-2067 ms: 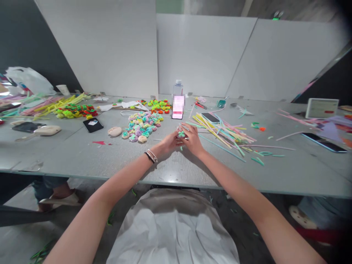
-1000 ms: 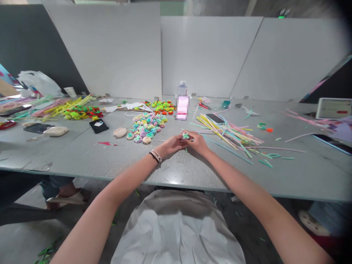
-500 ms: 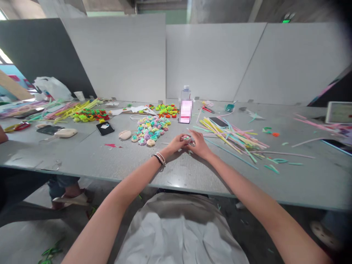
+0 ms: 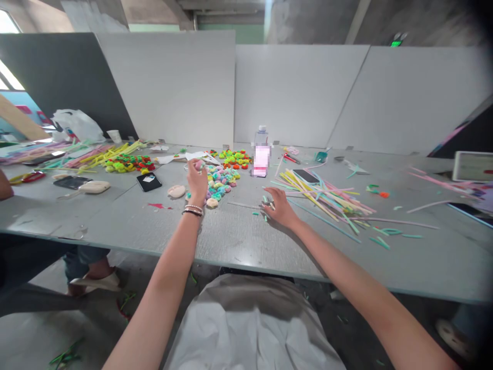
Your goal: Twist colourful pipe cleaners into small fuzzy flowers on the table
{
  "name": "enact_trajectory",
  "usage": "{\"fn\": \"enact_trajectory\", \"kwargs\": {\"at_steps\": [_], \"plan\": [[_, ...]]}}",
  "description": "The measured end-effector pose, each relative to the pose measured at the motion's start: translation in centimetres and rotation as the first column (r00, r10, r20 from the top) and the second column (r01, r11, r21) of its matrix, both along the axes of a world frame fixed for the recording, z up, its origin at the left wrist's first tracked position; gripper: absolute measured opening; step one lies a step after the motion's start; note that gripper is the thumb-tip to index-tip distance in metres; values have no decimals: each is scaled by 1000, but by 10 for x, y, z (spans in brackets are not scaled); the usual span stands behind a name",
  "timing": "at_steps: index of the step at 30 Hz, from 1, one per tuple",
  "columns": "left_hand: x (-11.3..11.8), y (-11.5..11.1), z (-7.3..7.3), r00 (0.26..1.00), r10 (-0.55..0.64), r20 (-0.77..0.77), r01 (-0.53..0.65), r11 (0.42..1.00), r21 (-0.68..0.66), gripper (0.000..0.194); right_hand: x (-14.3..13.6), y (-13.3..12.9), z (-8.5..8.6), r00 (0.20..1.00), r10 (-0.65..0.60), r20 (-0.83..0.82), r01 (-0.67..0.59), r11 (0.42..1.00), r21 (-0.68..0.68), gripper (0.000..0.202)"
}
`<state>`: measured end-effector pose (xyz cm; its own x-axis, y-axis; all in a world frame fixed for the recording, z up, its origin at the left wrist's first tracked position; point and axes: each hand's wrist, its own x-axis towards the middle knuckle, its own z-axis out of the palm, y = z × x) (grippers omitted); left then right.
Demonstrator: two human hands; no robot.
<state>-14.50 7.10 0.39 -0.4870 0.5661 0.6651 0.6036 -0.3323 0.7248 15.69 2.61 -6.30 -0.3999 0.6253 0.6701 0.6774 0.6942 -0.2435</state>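
Note:
My left hand (image 4: 197, 182) is closed on a small pink fuzzy pipe-cleaner piece (image 4: 198, 165), raised over the left side of a pile of pastel pipe-cleaner pieces (image 4: 220, 181). Beaded bracelets circle that wrist. My right hand (image 4: 282, 208) rests low at the table's middle, its fingers curved with thumb and forefinger apart. Under those fingers are small greyish bits that I cannot make out. Short teal clippings (image 4: 255, 214) lie close by. A bundle of long pastel pipe cleaners (image 4: 327, 192) is to the right of this hand.
Behind the pastel pile are red and green pieces (image 4: 234, 156) and a bottle (image 4: 261, 154). Phones (image 4: 149, 181) (image 4: 305, 177) lie on both sides. A beige round object (image 4: 176, 191) sits left of the pile. Grey panels (image 4: 300, 92) close off the back. Another person's arm (image 4: 4, 186) shows at far left.
My hands were together over the table's middle around a small piece. The left has moved away leftward to the pastel pile with the pink piece; the right has stayed nearly in place.

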Motion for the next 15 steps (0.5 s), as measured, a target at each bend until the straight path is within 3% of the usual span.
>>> {"fn": "enact_trajectory", "kwargs": {"at_steps": [6,11,15], "plan": [[-34,12,-10,985,162,56,-154,980,-124,40,1,2,-1,1000,-5,1,5,1000,11,54],[-52,19,-12,997,71,-1,-68,956,-284,31,0,3,-2,1000,4,11,-4,1000,-3,54],[-59,21,-11,995,0,-101,-28,960,-277,38,-1,1,-1,1000,12,17,-11,1000,-11,54]]}}
